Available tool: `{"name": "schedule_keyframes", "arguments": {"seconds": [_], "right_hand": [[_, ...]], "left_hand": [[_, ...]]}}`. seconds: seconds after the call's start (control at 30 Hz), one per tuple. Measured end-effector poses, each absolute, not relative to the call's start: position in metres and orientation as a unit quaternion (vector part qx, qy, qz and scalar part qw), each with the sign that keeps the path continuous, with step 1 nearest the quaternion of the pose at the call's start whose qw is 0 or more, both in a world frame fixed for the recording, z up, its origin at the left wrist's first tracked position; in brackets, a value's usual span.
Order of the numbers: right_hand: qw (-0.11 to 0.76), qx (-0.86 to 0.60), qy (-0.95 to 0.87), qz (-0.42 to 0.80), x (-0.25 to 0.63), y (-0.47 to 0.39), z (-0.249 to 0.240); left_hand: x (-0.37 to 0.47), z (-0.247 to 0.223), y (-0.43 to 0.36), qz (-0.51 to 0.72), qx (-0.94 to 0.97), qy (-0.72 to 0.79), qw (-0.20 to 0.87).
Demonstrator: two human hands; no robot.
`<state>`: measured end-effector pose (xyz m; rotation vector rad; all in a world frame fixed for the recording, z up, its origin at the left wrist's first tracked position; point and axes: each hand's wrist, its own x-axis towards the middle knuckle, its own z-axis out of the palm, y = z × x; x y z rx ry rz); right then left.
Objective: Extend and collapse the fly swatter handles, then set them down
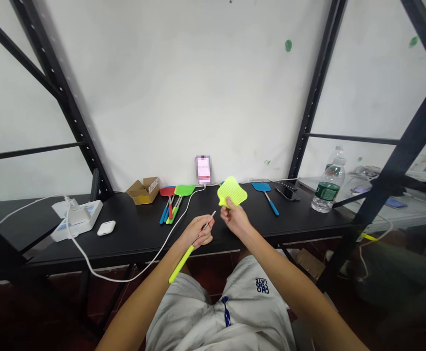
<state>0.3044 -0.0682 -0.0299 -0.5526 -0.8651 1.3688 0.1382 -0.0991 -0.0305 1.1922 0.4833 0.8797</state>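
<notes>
My left hand [199, 231] is closed around the metal rod of a yellow-green fly swatter handle [181, 263]; the grip hangs below my fist and the bare rod tip pokes out above it. My right hand [235, 217] pinches the neck of a yellow-green fly swatter head [232, 191], its mesh paddle upward. Rod tip and head are apart, a small gap between them. On the desk to the left lie several assembled fly swatters with a red head [167, 191] and a green head [184, 190]. To the right rests a blue fly swatter [266, 195].
A black desk [132, 243] runs along the wall. On it stand a small cardboard box [143, 190], a propped phone [203, 169], a white power strip [78, 222], an earphone case [106, 228], a dark phone [288, 192] and water bottles [328, 187]. A white cable [162, 248] droops over the front edge.
</notes>
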Motion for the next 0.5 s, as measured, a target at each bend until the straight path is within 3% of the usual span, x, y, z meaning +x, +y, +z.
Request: {"name": "schedule_keyframes", "arguments": {"seconds": [0.1, 0.3, 0.5], "right_hand": [[0.681, -0.305, -0.380, 0.546, 0.322, -0.063, -0.024], [0.555, -0.398, -0.464, 0.564, 0.318, -0.065, -0.029], [0.544, -0.411, -0.434, 0.588, 0.309, -0.066, -0.035]], "left_hand": [[0.139, -0.031, -0.097, 0.414, 0.522, 0.234, 0.708], [0.142, -0.033, -0.091, 0.502, 0.462, 0.260, 0.683], [0.143, -0.034, -0.092, 0.517, 0.454, 0.265, 0.675]]}}
